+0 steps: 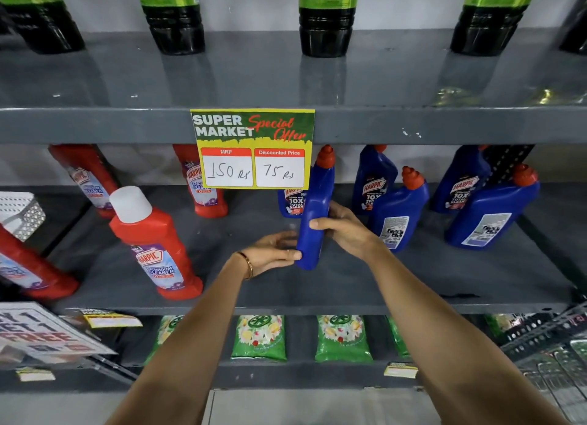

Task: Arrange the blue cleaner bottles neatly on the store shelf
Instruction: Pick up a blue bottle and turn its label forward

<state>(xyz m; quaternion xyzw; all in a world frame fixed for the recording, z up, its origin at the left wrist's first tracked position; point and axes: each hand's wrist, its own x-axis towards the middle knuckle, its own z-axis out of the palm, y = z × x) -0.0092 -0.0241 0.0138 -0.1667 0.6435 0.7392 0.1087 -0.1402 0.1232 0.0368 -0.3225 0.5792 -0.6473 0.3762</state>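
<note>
Grey metal shelf unit [413,126] across the whole view, three levels showing; middle shelf board [254,285] carrying the cleaners, red ones toward its left end, blue ones from the centre to its right end; yellow-and-green price card [253,148] clipped to the front edge of the upper board, marked 150 and 75; row of green-labelled dark bottles [325,21] along the back of the upper board; green pouches [259,339] on the board below, near its front edge; nearest red cleaner bottle [155,243] with white cap, upright toward the front left of the middle board; four blue bottles [490,211] standing right of centre, two at the back, two in front with back labels outward; fifth one half hidden behind the card; held blue cleaner bottle [314,208] at the centre of the middle board, upright, narrow side outward, red cap up; right hand [344,231] wrapped round its middle, fingers closed on it; left hand [274,254] half open, fingertips and thumb touching its base; thin bangle [247,264] on the left wrist.
</note>
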